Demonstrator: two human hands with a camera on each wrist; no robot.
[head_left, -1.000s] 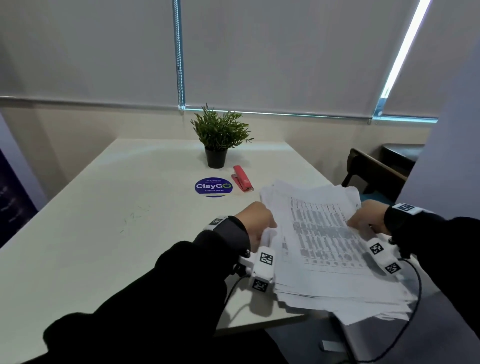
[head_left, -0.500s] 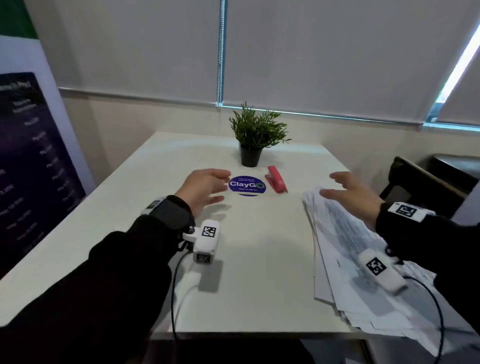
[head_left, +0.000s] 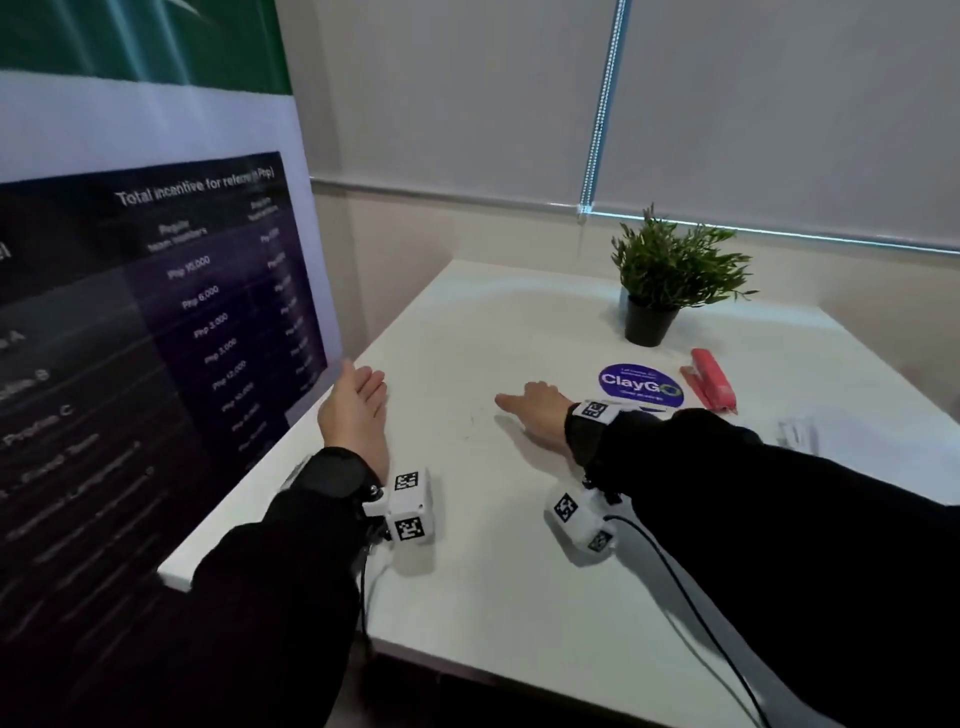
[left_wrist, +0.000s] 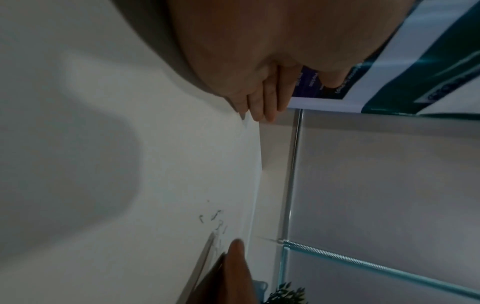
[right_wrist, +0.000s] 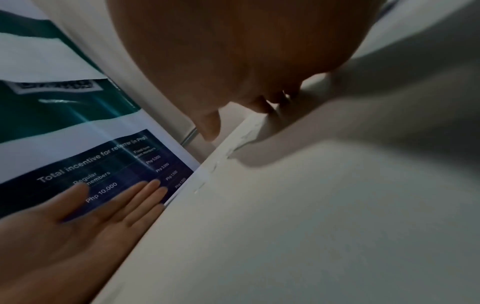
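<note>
Both hands are spread and empty. My left hand (head_left: 356, 410), centre-left of frame, could knock the banner (head_left: 156, 312) beside it. My right hand (head_left: 535, 410) is mid-frame, and its sleeve (head_left: 727, 467) could sweep the red stapler (head_left: 709, 387).

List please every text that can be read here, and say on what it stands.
"ClayGo": round blue sticker; its small print is unreadable.
"Total incentive for referrer (in Php)": banner.
"Php 10,000": banner.
"Php 6,000": banner.
"Php 3,000": banner.
Lower rows: blurred.
</note>
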